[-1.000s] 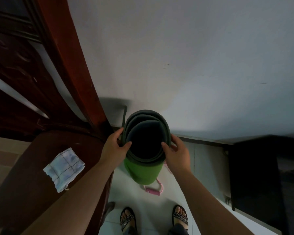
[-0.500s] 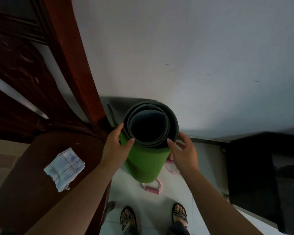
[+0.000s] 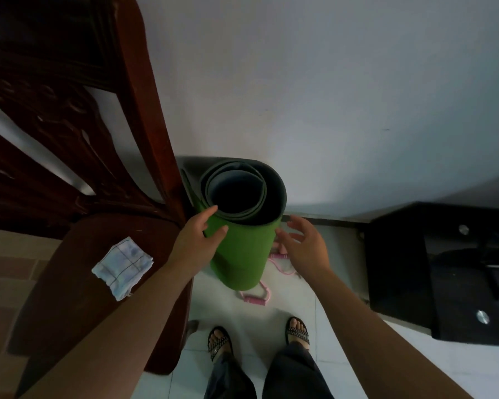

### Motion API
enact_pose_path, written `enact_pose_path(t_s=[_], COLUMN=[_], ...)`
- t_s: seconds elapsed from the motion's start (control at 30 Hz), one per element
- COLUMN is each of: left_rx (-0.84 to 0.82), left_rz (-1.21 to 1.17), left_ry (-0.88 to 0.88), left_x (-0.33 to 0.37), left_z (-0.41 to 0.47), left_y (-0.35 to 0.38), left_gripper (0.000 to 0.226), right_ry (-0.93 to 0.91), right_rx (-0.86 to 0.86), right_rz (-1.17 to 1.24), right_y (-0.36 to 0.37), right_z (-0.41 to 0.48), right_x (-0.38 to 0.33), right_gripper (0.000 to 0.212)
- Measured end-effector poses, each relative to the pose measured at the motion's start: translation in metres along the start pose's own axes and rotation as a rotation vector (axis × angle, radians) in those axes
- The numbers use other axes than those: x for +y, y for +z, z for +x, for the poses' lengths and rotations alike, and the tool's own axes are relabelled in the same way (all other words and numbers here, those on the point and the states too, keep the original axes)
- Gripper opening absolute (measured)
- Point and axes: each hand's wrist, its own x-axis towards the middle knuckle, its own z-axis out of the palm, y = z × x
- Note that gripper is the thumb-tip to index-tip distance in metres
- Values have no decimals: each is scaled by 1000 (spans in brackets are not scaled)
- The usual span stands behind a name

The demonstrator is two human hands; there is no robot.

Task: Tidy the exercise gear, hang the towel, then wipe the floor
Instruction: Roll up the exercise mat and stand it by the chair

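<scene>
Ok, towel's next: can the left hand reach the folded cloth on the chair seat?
Probably yes: the cloth lies uncovered on the chair seat beside that forearm, though the left hand holds the mat.

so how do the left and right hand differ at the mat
The left hand grips the rolled mat near its top, thumb on the green side; the right hand holds nothing. The left hand curls round the mat; the right hand is spread open, seemingly just off it. Both are bare, flanking the mat's upper end.
</scene>
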Motion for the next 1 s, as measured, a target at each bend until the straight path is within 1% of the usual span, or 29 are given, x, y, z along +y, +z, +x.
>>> enact_pose_path(t_s=[0.1,0.2,0.27,0.37,0.47,0.57,0.67,0.73,0.83,0.9,1.0], left_rx=[-65,-153,-172,-160,-210,-262,-323,-388,-498,-556,-613], left_rz=[46,90,178,317,362,417,518,582,637,668,719], left_ry=[29,18,73,213,273,346,459,512,516,520,589], left_x=[22,44,57,79,97,114,132,145,165,174,182], left_z=[-29,-61,-82,-117,-144,-166,-184,-196,-218,-236,-262], left_y=[-15,-30,-39,-56,-65,-62,-49,-36,-11,7,36], left_gripper=[51,53,54,52,53,54,54,53,51,50,51], right_ry=[-7,-7,-31,-107,-178,-201,-174,-145,-68,-17,37], right_rx=[-66,-181,-207,-187,-162,-107,-54,-51,-35,7,78], right_rz=[-106,-294,-365,-412,-424,-428,-446,-487,-536,-494,-419], right_y=[-13,-27,-35,-48,-63,-83,-109,-127,-153,-168,-189], right_z=[-31,-69,-95,-140,-178,-211,-242,-262,-294,-315,-348], right_x=[-14,-25,-33,-52,-65,-73,-71,-64,-45,-28,-3], right_gripper=[49,49,48,47,48,49,44,41,50,52,53])
